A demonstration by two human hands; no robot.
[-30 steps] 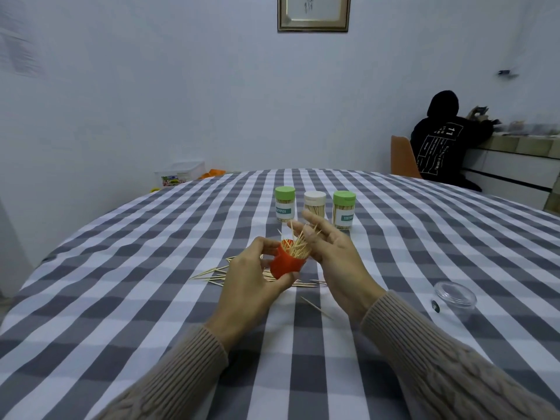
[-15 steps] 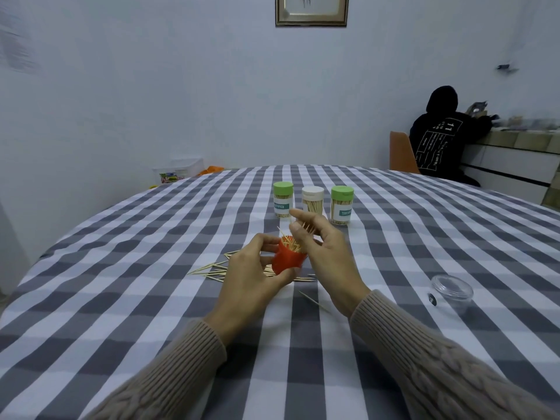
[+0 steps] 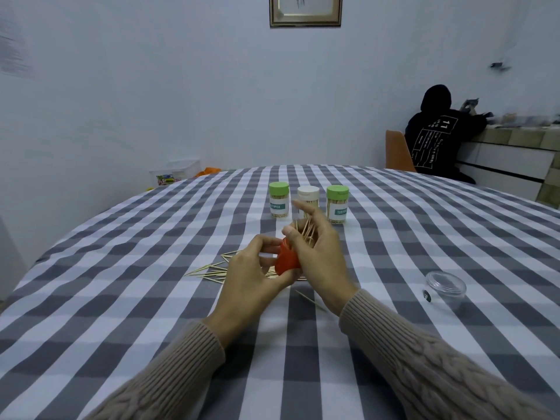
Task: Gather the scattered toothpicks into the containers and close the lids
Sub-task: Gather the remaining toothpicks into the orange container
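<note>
Now left hand (image 3: 251, 277) grips red container (image 3: 286, 262); right hand (image 3: 318, 256) pinches toothpick bundle (image 3: 307, 233) above counter (image 3: 121, 298).

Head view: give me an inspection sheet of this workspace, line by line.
Surface: round table in grey-and-white checked cloth.
Job's things: red plastic container with a bundle of wooden toothpicks; loose toothpicks on the cloth; three lidded toothpick jars behind.
Clutter: clear plastic cup at right.
Hands: left hand grips the red container; right hand holds the bundle.
Cables: nothing seen.
Surroundings: person in black hoodie, orange chair, framed picture.
</note>
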